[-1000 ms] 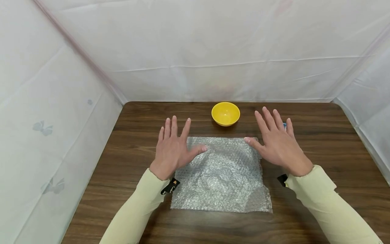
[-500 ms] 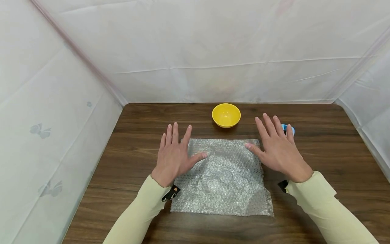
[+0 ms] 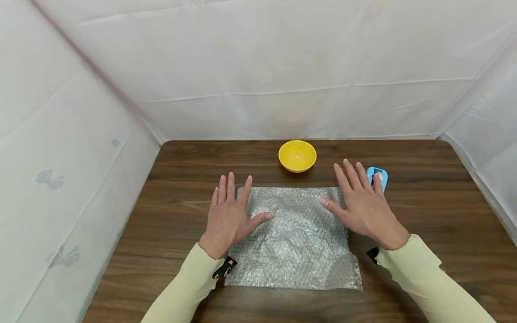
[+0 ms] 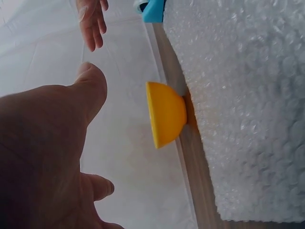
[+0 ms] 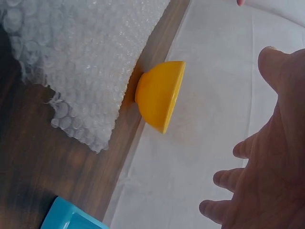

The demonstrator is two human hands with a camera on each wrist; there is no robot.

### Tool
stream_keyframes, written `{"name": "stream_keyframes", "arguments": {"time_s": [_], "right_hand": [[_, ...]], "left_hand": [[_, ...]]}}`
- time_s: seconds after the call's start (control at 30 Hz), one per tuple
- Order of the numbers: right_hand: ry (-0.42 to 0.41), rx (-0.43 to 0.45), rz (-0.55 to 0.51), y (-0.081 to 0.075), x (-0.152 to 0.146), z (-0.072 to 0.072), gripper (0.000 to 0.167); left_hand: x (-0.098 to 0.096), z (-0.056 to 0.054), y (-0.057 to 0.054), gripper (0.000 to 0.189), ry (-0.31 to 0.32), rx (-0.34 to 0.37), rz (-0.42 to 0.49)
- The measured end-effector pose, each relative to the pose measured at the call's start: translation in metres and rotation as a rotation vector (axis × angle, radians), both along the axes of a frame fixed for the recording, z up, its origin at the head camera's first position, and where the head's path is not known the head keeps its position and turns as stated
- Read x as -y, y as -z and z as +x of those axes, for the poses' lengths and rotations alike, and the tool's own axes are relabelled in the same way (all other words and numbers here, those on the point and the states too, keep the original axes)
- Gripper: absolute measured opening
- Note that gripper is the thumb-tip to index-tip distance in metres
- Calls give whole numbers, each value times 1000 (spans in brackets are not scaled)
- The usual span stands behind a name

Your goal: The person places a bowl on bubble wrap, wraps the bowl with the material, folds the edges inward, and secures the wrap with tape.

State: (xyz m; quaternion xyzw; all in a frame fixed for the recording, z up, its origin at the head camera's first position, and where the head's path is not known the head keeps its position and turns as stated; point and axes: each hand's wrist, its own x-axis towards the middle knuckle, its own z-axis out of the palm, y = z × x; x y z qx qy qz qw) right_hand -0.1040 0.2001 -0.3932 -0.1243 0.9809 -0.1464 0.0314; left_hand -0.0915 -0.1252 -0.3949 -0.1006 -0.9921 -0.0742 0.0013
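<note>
Bubble wrap (image 3: 296, 242) is spread out in the middle of the surface (image 3: 173, 179), creased across its sheet and ragged at the near right corner. Beyond it, by the far edge, a bowl (image 3: 297, 156) is stood upright. The left hand (image 3: 228, 220) is held over the wrap's left edge, fingers straight and spread, with nothing grasped. The right hand (image 3: 365, 208) is likewise released, held by the right edge with its thumb towards the wrap; behind its fingers, at far right, a blue object (image 5: 57, 212), possibly a tape dispenser, is partly hidden in the head view. By the wrist views, both hands are raised clear of the surface. A readying step may be judged from this: the things are laid out, and none is yet in grasp. For the next move, a choice of thing seems to be called for. If the wrap is taken, a hand should be lowered and a corner pinched lightly, since so thin a sheet may be shifted by a brush; if the bowl, a longer reach would be needed, past the wrap.
</note>
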Motion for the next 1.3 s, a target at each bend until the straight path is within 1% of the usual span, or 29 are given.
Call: {"name": "stream_keyframes", "arguments": {"time_s": [0.03, 0.1, 0.23, 0.27, 0.5, 0.7, 1.03, 1.17, 1.3], "right_hand": [[-2, 2, 0, 1, 0, 0, 99], [-6, 13, -2, 2, 1, 2, 99], [-2, 17, -6, 5, 1, 5, 98], [-1, 15, -8, 5, 1, 5, 97], [-17, 14, 9, 9, 4, 6, 98], [-21, 17, 31, 13, 6, 8, 99], [-38, 12, 23, 15, 8, 9, 98], [-40, 18, 26, 18, 8, 9, 99], [-42, 2, 22, 21, 8, 10, 97]], "left_hand": [[0, 1, 1, 106, -3, 6, -3], [0, 3, 3, 107, -13, 40, -10], [-2, 5, 8, 108, -23, 104, 4], [-2, 6, 9, 107, -23, 108, 11], [-3, 9, 13, 106, -26, 94, 15], [-1, 12, 15, 106, -16, 63, 14], [2, 17, 23, 105, -6, 44, 29], [2, 20, 27, 104, -1, 46, 23], [3, 22, 30, 104, -4, 57, 27]]}}
